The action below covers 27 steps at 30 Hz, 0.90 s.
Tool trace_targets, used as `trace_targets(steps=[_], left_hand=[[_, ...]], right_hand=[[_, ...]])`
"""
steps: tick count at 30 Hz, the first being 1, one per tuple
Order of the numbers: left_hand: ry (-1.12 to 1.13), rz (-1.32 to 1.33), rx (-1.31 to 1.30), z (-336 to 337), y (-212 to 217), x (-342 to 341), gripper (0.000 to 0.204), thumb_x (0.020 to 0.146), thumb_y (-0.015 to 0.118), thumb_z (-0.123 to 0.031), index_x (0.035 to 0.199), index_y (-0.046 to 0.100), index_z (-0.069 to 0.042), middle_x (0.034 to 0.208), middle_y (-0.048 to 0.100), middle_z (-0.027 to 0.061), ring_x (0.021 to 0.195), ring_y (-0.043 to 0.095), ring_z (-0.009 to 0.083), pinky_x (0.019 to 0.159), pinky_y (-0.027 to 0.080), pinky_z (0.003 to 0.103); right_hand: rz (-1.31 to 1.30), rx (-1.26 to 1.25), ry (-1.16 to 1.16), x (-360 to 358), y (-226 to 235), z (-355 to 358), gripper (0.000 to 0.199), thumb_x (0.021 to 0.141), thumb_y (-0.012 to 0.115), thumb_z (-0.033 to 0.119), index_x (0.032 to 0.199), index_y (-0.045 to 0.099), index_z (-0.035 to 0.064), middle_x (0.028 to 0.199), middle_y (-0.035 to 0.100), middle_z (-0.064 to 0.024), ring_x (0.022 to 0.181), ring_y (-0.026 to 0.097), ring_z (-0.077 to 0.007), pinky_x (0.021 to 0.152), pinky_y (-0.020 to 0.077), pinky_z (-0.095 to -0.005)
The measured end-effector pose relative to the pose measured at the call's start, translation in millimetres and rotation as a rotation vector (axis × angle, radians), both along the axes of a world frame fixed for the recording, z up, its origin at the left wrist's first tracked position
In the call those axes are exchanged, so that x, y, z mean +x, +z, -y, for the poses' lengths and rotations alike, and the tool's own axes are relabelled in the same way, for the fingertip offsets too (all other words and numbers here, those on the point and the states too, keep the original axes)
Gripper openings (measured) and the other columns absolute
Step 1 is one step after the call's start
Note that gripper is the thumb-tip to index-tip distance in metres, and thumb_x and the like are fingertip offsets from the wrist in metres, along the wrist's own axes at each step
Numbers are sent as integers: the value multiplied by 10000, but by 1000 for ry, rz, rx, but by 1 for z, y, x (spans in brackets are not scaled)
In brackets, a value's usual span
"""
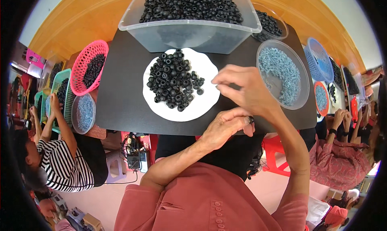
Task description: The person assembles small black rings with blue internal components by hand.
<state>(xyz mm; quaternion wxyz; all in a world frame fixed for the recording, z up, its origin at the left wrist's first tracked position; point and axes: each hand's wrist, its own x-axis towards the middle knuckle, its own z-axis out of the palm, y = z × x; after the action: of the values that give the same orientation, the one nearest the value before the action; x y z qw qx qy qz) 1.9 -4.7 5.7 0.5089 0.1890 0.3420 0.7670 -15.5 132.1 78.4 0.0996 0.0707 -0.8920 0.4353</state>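
My left hand [225,128], low at the table's front edge, pinches a small round black bead-like piece [250,120] between thumb and fingers. Above it, my right hand [248,88] is closed in a pinch beside the right rim of a white scalloped plate [161,110]. What its fingertips hold, if anything, is too small to make out. A heap of black pieces [173,80], round with holes through them, covers much of the plate. To the right of my right hand, a clear round bowl [305,92] holds many tiny pale-blue translucent pieces [288,70].
A large clear bin [189,35] of black pieces stands at the table's back, with a clear bowl [284,29] behind right. A pink basket [105,51] is at left, a blue basket [318,62] at right. People work at both sides, including one in stripes [66,166].
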Motion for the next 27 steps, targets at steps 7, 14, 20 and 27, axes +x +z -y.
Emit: trace_targets(steps=[7,14,20,27], left_hand=[[-54,79,8,-2,-3,-2,231,929,474,-76,1098,532,70,844,591,105,831,578,190,862,443,344],[-50,46,16,-3,-2,-3,216,933,457,-119,1040,554,42,827,590,77,812,573,148,807,455,297],[-39,49,-8,-2,-4,-5,213,934,445,-112,1034,557,39,867,585,88,809,571,145,787,464,290],[-20,122,42,-3,0,-3,232,930,454,-76,1110,531,50,944,574,126,849,572,191,823,467,319]], right_hand=[[-197,466,205,-43,-23,15,77,705,609,48,773,640,27,759,587,-108,786,599,-291,726,475,-391],[18,811,181,-49,-13,28,62,729,599,45,764,562,9,783,571,-121,798,595,-287,759,463,-404],[-60,742,160,-46,-17,26,62,702,589,24,737,543,1,755,571,-136,716,594,-322,657,485,-411],[-115,451,177,-42,-19,13,126,652,600,-4,773,567,2,709,566,-112,644,585,-274,566,461,-361]])
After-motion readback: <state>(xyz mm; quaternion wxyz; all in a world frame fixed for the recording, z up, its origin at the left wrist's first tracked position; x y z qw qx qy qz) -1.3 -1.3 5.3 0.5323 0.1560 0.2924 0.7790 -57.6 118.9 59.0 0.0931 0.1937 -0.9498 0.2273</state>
